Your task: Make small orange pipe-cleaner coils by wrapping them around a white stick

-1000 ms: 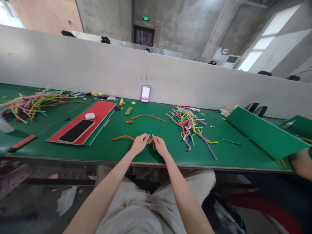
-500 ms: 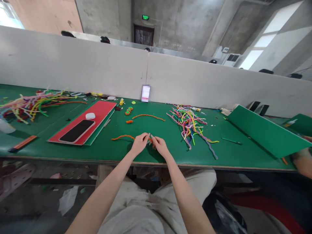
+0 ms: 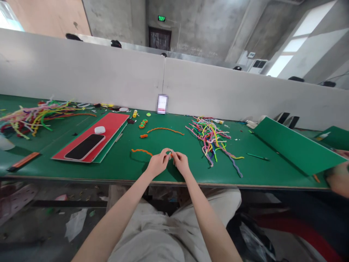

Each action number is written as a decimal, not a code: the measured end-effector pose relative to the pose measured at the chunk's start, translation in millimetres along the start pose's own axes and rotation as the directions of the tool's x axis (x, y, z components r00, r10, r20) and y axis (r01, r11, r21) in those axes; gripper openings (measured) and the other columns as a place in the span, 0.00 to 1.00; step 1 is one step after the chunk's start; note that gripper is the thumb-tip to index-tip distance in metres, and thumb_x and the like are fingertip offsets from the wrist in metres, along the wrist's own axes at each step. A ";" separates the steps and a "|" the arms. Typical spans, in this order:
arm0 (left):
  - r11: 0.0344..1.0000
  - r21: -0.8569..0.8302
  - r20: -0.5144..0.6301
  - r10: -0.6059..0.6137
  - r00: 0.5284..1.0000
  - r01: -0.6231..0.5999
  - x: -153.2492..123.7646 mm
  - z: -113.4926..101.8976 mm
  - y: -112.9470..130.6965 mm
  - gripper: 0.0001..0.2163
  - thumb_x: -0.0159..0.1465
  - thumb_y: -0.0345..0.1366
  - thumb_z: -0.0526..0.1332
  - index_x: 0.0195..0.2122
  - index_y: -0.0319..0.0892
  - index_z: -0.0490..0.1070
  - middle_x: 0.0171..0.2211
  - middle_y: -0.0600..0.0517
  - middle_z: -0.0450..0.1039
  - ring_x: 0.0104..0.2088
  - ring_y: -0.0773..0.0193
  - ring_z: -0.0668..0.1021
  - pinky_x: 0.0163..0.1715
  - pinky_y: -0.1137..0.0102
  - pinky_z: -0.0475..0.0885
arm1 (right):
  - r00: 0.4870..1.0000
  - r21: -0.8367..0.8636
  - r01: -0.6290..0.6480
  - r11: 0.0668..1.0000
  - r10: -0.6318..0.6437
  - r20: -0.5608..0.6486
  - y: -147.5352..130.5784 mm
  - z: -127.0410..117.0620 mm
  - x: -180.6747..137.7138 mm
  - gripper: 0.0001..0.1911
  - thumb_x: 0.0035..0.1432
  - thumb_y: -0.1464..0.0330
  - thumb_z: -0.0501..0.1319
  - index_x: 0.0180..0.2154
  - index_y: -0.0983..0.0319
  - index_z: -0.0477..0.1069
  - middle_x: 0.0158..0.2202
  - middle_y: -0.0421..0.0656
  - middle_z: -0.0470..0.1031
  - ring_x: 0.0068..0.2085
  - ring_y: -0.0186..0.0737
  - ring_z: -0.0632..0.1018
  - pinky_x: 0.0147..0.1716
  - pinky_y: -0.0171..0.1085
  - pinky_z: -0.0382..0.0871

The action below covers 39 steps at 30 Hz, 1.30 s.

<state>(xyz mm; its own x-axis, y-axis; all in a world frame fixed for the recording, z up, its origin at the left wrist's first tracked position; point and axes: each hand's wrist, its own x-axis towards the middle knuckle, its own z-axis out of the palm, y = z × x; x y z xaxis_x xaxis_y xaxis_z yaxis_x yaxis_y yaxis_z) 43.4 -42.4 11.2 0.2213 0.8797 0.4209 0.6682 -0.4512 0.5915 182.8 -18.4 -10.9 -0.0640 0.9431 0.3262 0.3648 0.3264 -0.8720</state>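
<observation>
An orange pipe cleaner (image 3: 142, 150) trails leftward from my left hand (image 3: 159, 162), which pinches it. My right hand (image 3: 181, 162) is pinched on the pipe cleaner's other end, and the fingertips of both hands meet over the green table. The bit between the fingers is mostly hidden. Beyond my hands lies a second orange pipe cleaner (image 3: 165, 128), slightly curved. To its left are a short coiled orange piece (image 3: 143, 136) and a small orange-and-green coiled shape (image 3: 143, 123).
A tangle of colourful pipe cleaners (image 3: 209, 136) lies to the right, another pile (image 3: 35, 116) at far left. A phone (image 3: 85, 146) and white case (image 3: 99, 130) rest on a red board (image 3: 116, 122). At right, another person's hand (image 3: 339, 178) is near a green board (image 3: 300, 145).
The loose left end of the pipe cleaner has drawn in toward my hands. My left hand has shifted slightly right, and the fingertips have come closer together.
</observation>
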 end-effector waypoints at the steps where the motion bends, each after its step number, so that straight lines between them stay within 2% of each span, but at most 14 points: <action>1: 1.000 -0.007 0.008 0.006 1.000 -0.006 -0.3 0.2 0.6 0.13 0.64 0.37 0.48 0.49 0.42 0.58 0.24 0.55 0.73 0.24 0.67 0.75 0.24 0.77 0.64 | 1.000 -0.007 0.007 1.000 -0.007 -0.023 -1.0 -0.6 -0.2 0.24 0.56 0.54 0.49 0.19 0.63 0.66 0.12 0.36 0.61 0.15 0.30 0.62 0.18 0.30 0.55; 6: 0.995 -0.097 0.013 -0.018 1.000 0.019 -0.6 0.2 2.0 0.15 0.64 0.38 0.48 0.52 0.44 0.56 0.30 0.54 0.75 0.30 0.66 0.77 0.29 0.76 0.67 | 0.993 -0.035 0.051 0.998 -0.054 -0.109 -9.9 -3.4 -3.8 0.22 0.57 0.56 0.49 0.24 0.64 0.69 0.16 0.39 0.66 0.20 0.32 0.66 0.22 0.30 0.58; 12: 0.987 -0.147 0.030 -0.057 0.998 0.061 0.9 0.4 2.3 0.21 0.61 0.42 0.53 0.55 0.47 0.55 0.37 0.52 0.76 0.39 0.61 0.77 0.36 0.72 0.69 | 0.977 -0.024 0.094 0.995 -0.096 -0.188 -15.3 -4.1 -6.1 0.20 0.58 0.58 0.49 0.26 0.64 0.71 0.17 0.39 0.67 0.20 0.33 0.66 0.23 0.31 0.59; 16: 0.951 -0.295 0.125 -0.058 0.990 0.093 5.0 2.0 -1.1 0.18 0.63 0.42 0.48 0.54 0.45 0.58 0.34 0.52 0.76 0.34 0.63 0.78 0.37 0.71 0.69 | 0.981 0.022 0.087 0.996 -0.082 -0.176 -15.5 -3.7 -5.3 0.19 0.58 0.59 0.50 0.28 0.64 0.72 0.17 0.39 0.67 0.19 0.33 0.66 0.21 0.31 0.60; 19: 0.869 -0.464 0.198 -0.084 0.977 0.169 9.9 3.8 -5.0 0.18 0.64 0.43 0.46 0.50 0.42 0.63 0.29 0.52 0.75 0.29 0.65 0.77 0.33 0.73 0.70 | 0.987 0.080 0.055 0.995 -0.042 -0.155 -15.6 -3.8 -5.5 0.19 0.57 0.58 0.51 0.31 0.65 0.73 0.15 0.38 0.65 0.17 0.32 0.65 0.18 0.31 0.58; 22: 0.764 -0.570 0.331 -0.125 0.935 0.303 13.2 3.8 -7.9 0.20 0.62 0.45 0.50 0.51 0.40 0.62 0.27 0.51 0.75 0.24 0.65 0.77 0.20 0.75 0.67 | 0.992 0.143 0.025 0.989 -0.007 -0.130 -16.3 -4.0 -5.7 0.18 0.56 0.58 0.52 0.31 0.65 0.73 0.14 0.37 0.63 0.15 0.31 0.63 0.15 0.31 0.56; 25: 0.684 -0.616 0.412 -0.145 0.900 0.392 13.4 0.8 -8.7 0.22 0.59 0.46 0.54 0.51 0.38 0.62 0.25 0.50 0.76 0.20 0.66 0.76 0.18 0.76 0.65 | 0.995 0.208 -0.002 0.978 0.023 -0.099 -16.9 -4.2 -4.7 0.18 0.54 0.57 0.54 0.28 0.65 0.73 0.12 0.36 0.61 0.14 0.30 0.61 0.14 0.31 0.55; 30: 0.629 -0.644 0.425 -0.180 0.887 0.436 11.7 -1.2 -7.7 0.23 0.54 0.46 0.61 0.46 0.35 0.64 0.22 0.50 0.76 0.20 0.66 0.76 0.21 0.75 0.67 | 0.997 0.278 -0.045 0.959 0.061 -0.048 -14.0 -5.0 -2.6 0.20 0.53 0.55 0.54 0.25 0.65 0.72 0.10 0.34 0.56 0.12 0.27 0.57 0.12 0.30 0.51; 39: 0.699 -0.581 0.342 -0.256 0.904 0.417 8.8 7.3 -5.6 0.16 0.51 0.44 0.63 0.34 0.39 0.63 0.19 0.52 0.75 0.19 0.65 0.76 0.21 0.74 0.69 | 0.993 0.342 -0.114 0.933 0.119 0.007 -6.4 -4.1 -2.8 0.21 0.52 0.54 0.56 0.23 0.65 0.70 0.09 0.32 0.51 0.11 0.25 0.53 0.10 0.29 0.44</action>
<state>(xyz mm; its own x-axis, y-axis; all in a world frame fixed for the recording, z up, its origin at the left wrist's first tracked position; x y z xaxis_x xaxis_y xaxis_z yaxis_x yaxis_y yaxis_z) 46.8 -31.1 6.5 0.2719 0.9623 -0.0055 0.1466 -0.0358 0.9885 184.5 -23.4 -4.7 -0.0261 0.9757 0.2176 0.0294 0.2184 -0.9754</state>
